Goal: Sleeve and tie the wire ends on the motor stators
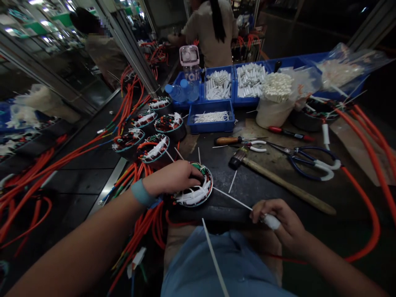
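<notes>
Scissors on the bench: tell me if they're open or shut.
Open. The scissors lie flat with their blue handle loops spread apart, beside the hammer.

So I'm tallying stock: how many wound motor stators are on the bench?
6. One under the left hand, stator. Five clustered behind it. More may be hidden among the dark items at right.

The left arm reached forward from the lower left, bare to the wrist, where a light blue band sat, and the left hand point(173, 177) lay palm down with its fingers curled over and pressing downward. The right forearm came in from the lower right, and the right hand point(280, 222) was drawn close to the body, fingers pinched together, one fingertip point(272, 222) wrapped in white.
</notes>
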`<state>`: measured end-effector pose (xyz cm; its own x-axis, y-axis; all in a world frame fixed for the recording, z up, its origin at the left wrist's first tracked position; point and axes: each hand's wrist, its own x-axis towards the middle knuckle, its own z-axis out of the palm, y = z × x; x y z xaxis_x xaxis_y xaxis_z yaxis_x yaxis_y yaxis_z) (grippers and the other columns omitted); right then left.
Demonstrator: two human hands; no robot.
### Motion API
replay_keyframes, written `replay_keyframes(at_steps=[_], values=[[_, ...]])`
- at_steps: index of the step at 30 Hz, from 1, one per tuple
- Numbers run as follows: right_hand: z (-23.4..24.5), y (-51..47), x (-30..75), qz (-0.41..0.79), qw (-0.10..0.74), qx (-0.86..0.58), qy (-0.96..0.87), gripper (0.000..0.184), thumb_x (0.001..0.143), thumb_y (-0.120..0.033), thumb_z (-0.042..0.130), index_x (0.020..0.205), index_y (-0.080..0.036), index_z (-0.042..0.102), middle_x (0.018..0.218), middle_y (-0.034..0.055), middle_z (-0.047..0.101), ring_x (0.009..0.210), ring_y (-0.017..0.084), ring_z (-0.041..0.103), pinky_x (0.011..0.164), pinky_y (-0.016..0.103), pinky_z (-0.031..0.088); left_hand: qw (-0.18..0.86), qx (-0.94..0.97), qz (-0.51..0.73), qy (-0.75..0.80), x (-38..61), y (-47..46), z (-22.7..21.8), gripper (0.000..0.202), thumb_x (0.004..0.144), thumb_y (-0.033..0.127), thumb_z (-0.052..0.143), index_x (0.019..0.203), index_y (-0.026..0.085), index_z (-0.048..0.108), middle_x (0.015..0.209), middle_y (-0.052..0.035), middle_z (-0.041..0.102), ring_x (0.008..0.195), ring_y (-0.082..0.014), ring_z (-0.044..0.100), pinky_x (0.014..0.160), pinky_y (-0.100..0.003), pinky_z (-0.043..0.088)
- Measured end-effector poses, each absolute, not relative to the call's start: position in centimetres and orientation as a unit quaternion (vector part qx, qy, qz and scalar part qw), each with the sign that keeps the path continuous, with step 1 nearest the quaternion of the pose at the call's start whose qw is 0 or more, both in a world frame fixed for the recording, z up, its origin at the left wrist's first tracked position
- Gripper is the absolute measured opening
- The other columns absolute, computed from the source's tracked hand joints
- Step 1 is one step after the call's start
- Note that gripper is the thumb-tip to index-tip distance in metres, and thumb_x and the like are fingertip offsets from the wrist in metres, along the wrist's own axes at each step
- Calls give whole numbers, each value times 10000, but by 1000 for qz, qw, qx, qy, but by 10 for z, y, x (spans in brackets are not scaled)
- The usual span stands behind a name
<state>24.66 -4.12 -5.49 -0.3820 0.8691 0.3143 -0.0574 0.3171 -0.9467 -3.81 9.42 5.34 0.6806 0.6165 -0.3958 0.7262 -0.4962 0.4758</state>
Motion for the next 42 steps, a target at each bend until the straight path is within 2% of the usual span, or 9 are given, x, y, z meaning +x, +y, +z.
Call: replay_keyframes(at_steps=[8,12,14,17,20,24,27,35,42], values=[[-43,-25,251,500,448,-271,-690,160,940,-159,354,1046,-269,403,840,27,595,778,161,586,705,343,487,307,860,-129,386,-32,97,60,275,798,183,563,1024,258,700,903,38,726,771,-127,646,663,-179,422],[-33,4,227,480,417,-262,-726,154,919,-153,400,1021,-247,466,913,41,641,836,160,621,757,336,488,286,864,-171,378,-27,95,67,206,765,152,607,904,246,727,778,40,718,662,-114,622,594,-184,404],[-29,19,206,477,408,-286,-724,126,896,-157,439,969,-224,517,955,47,656,758,136,636,733,305,494,240,869,-118,416,-28,88,69,119,775,203,626,820,240,730,746,30,708,661,-125,617,591,-204,403],[-30,32,177,483,453,-336,-670,63,843,-190,535,893,-208,570,872,21,661,658,112,620,682,271,500,176,876,79,443,-29,70,68,107,812,262,613,804,226,713,798,2,704,761,-149,617,688,-247,437],[-34,33,161,529,494,-357,-590,133,755,-238,651,860,-212,574,783,-4,646,717,133,632,693,269,516,204,882,194,377,-27,53,59,96,833,236,593,837,206,684,825,-13,694,803,-143,608,761,-268,457],[-36,29,159,643,494,-348,-471,278,682,-282,735,840,-213,517,795,-13,641,704,127,649,726,286,547,160,901,174,364,-27,49,49,115,854,210,565,896,203,672,856,-30,679,810,-154,586,736,-283,456],[-34,28,160,671,493,-338,-438,290,668,-279,757,811,-208,514,799,-10,643,745,126,654,756,285,548,106,907,162,373,-29,51,49,130,857,168,539,890,185,663,861,-41,669,802,-162,570,720,-288,451],[-32,31,159,653,503,-330,-460,263,640,-219,775,765,-199,545,795,-16,648,734,105,636,754,256,525,74,925,156,339,-22,52,51,137,875,186,510,867,169,646,839,-50,654,771,-166,548,687,-290,434],[-33,33,158,621,502,-349,-491,266,624,-255,771,740,-197,538,746,-23,625,698,106,609,697,241,507,77,938,122,314,-15,55,55,150,872,165,502,872,170,652,830,-45,657,778,-167,552,685,-290,430]])
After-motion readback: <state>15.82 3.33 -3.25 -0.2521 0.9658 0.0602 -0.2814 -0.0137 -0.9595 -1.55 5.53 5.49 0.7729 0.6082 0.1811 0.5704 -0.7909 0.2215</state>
